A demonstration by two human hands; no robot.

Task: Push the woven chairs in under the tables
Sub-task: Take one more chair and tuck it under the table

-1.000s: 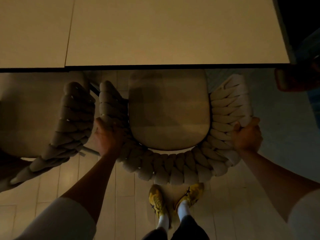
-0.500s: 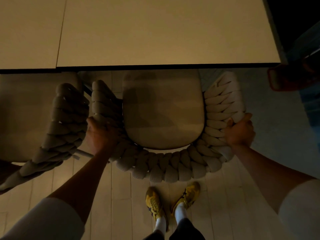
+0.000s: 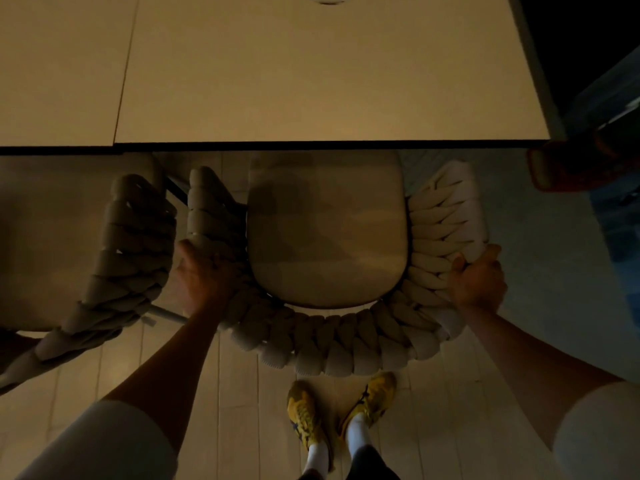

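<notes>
step: sliding woven chair (image 3: pixel 329 344) in under the desk (image 3: pixel 311 81); partway by my read.
chair position: front of seat cushion (image 3: pixel 325 237) sits just under the desk's near edge. The rest of the cushion and the curved back are out over the floor (image 3: pixel 242 393).
left hand (image 3: pixel 201 278): wrapped over the woven rim at the back-left curve, grasping it. Dim here, fingers hard to make out.
right hand (image 3: pixel 478 282): grasping the back-right rim, thumb up against the inner side of the weave.
how to push: equal force from both hands, straight at the desk, so the chair doesn't yaw. Keep the legs down and sliding, no tipping.
watch left: neighbour chair (image 3: pixel 135 244) is just beside, arm near arm, and the left hand is in the gap between them. Drift left likely means rubbed weave or pinched knuckles.
watch top: chair arms must pass under the desk edge; clearance can't be told from this angle.
stop point: probably when the back comes near the desk edge.
feet: yellow shoes (image 3: pixel 304 414) just behind the chair back; step in with the push.
desk surface: pale, plain top, with a seam to a second desk (image 3: pixel 59 71) on the left. Small dark thing at the far edge, cut off, unidentified.
floor: pale planks; should slide easily.
room: dim, warm light. Brownish object (image 3: pixel 571 164) past the desk's right corner, unclear what.
</notes>
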